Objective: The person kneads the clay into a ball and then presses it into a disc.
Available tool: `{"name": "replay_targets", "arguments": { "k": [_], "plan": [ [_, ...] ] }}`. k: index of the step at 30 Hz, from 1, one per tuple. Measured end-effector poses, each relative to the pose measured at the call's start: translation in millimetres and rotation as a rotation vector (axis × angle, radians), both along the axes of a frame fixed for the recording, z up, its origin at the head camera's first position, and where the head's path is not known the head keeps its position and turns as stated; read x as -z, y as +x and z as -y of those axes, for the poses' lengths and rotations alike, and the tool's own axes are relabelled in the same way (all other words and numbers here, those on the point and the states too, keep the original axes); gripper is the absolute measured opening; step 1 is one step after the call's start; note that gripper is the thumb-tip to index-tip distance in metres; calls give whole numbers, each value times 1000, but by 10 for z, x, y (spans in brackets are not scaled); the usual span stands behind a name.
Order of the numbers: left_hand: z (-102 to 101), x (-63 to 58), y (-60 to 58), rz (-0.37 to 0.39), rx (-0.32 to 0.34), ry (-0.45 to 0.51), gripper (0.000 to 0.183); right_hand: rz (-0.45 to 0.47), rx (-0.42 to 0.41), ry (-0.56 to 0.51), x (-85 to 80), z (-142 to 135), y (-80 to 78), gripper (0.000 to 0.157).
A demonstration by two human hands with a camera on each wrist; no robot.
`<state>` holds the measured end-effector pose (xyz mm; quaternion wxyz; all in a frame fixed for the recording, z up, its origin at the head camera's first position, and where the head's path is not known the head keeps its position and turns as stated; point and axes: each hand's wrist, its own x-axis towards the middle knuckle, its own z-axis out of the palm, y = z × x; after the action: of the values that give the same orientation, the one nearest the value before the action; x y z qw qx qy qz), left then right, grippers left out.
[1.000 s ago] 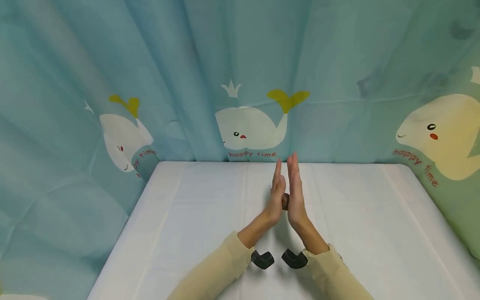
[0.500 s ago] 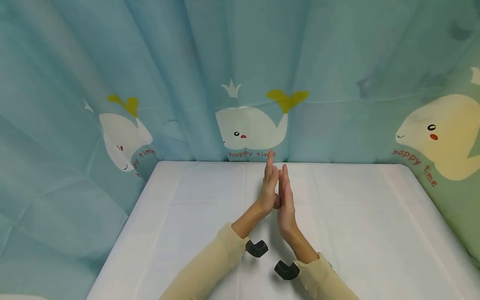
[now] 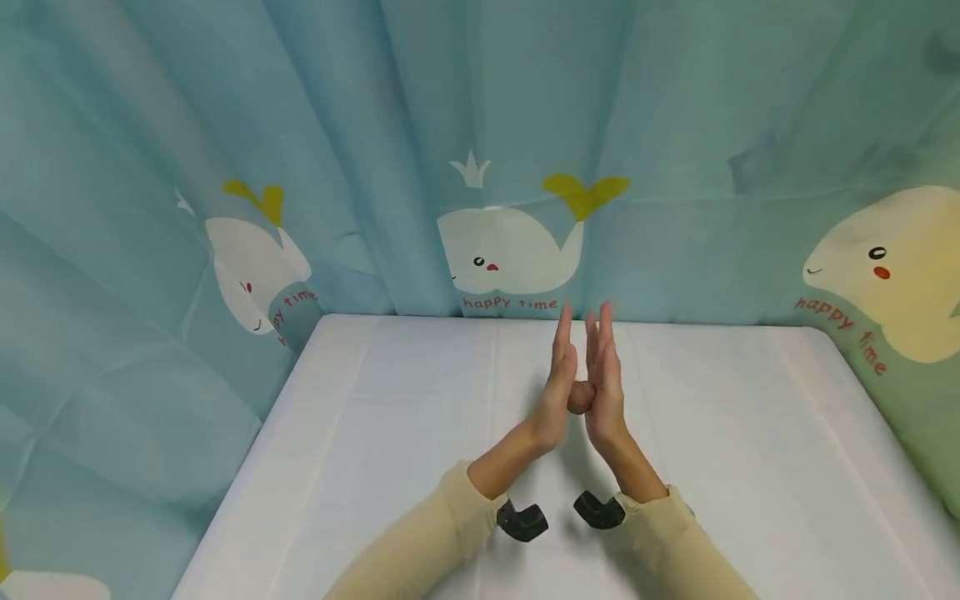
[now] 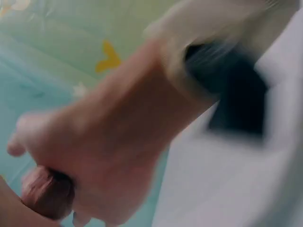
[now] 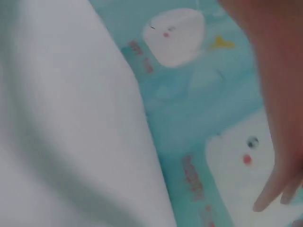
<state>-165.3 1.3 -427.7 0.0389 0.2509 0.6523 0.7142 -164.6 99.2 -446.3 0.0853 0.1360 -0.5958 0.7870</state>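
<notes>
1. Centrally, a small, brown, roughly round lump [image 3: 581, 397] sat between the palms of the person's left hand [image 3: 556, 400] and right hand [image 3: 606, 396], touching both, above the worktop covered in smooth white cloth [image 3: 405, 400].
2. Both hands stood upright, facing each other, their fingers [image 3: 563, 333] straight and pointing away from the person; none were curled around the lump, which the palms alone held.
3. In the left wrist view, the lump lay against the left palm, though that picture was blurred.
4. Cream long sleeves [image 3: 423, 537] covered the forearms, with a black, bent piece [image 3: 522, 522] projecting at each cuff.
5. Behind the worktop hung a blue-green fabric curtain [image 3: 360, 150] printed with white whales and red "happy time" lettering.
</notes>
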Motion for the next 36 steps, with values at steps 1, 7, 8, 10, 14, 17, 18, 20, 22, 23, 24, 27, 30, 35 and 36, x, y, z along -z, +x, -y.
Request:
{"name": "replay_targets", "arguments": {
  "k": [1, 7, 8, 10, 14, 17, 18, 20, 22, 23, 24, 27, 30, 35, 36],
  "plan": [
    [4, 5, -43, -4, -30, -6, 72, -25, -9, 27, -2, 42, 42, 57],
    [29, 125, -86, 10, -145, -127, 77, -73, 27, 180, -57, 148, 166, 56],
    [27, 131, -57, 14, -131, -130, 77, -53, 43, 168, -64, 122, 138, 55],
    [12, 115, 1, 10, -88, -131, 76, -22, 79, 130, -68, 45, 44, 54],
    [-2, 33, 108, 32, 18, -87, 76, 1, 98, 14, -8, -80, -111, 54],
    [12, -46, 102, 3, 17, -97, 79, -19, 48, -12, 93, -45, -82, 56],
    [19, -62, 74, -7, 1, -100, 79, -28, 26, -4, 119, -6, -43, 57],
    [35, -66, -7, -30, -45, -108, 80, -54, -5, 13, 149, 83, 49, 57],
    [45, -25, -91, -26, -74, -125, 80, -101, 2, 44, 118, 150, 123, 58],
    [48, 9, -124, -20, -83, -142, 81, -119, 18, 61, 84, 169, 148, 58],
    [50, 49, -144, -12, -85, -151, 80, -131, 36, 69, 40, 178, 157, 58],
    [66, 154, -132, 47, -57, -125, 78, -145, 93, 125, -90, 145, 93, 58],
    [67, 163, -49, 76, 1, -60, 76, -69, 109, 140, -129, 56, -47, 55],
    [53, 96, -3, 65, 56, -16, 69, -18, 89, 46, 11, 3, -114, 54],
    [54, 102, -32, 73, 37, 4, 67, -39, 80, 63, 46, 33, -74, 55]
  ]
}}
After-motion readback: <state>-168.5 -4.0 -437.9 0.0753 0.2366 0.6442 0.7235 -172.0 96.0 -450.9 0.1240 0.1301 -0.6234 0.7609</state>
